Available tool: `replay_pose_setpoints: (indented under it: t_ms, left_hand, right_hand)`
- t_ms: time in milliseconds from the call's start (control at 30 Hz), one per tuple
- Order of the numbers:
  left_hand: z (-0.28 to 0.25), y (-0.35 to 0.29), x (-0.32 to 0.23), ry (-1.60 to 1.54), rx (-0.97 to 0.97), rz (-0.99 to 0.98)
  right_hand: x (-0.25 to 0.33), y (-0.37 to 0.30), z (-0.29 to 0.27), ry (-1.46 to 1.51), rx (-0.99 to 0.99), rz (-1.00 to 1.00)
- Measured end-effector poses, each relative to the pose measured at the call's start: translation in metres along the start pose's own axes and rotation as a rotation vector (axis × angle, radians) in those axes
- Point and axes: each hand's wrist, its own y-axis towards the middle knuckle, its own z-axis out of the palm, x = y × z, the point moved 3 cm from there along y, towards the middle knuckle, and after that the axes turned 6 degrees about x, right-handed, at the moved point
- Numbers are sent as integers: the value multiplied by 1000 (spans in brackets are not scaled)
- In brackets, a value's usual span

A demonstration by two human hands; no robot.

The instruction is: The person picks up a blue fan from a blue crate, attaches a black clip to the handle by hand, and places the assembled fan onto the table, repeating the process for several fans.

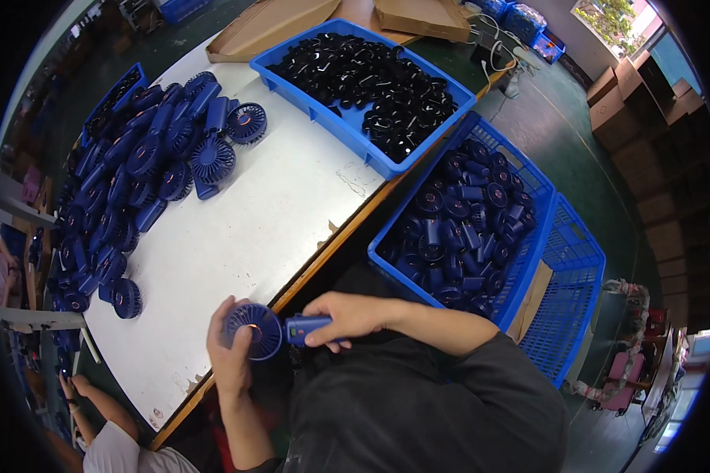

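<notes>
A dark blue handheld fan (265, 334) is held between both my hands at the table's front edge. My left hand (231, 340) grips its round slatted head, the thumb lying across the front near the centre. Around the fan's handle (310, 326) my right hand (343, 318) is closed, thumb on the side with the small buttons. To the left on the white table, a large heap of similar blue fans (146, 158) is piled up. Beside my right arm stands a blue crate (386, 251) full of more such fans.
A blue tray (323, 117) of small glossy black parts stands at the table's far right. Flat cardboard (272, 27) lies behind it. Another blue crate (584, 244) adjoins the full one. At lower left, another person's arm (102, 402) reaches toward the table. Stacked cartons (647, 134) line the right.
</notes>
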Motion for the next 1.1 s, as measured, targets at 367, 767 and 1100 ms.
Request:
replay_pose_setpoints:
  t_ms: [367,767,1100]
  left_hand:
    - [50,1,30,-918,469,46]
    - [41,-4,12,-589,375,18]
    - [43,9,11,-423,26,-23]
  right_hand:
    - [75,0,35,-734,-65,-466]
    - [179,-63,-244,-1517,-1184,367]
    - [122,-16,-53,-88,-619,-617]
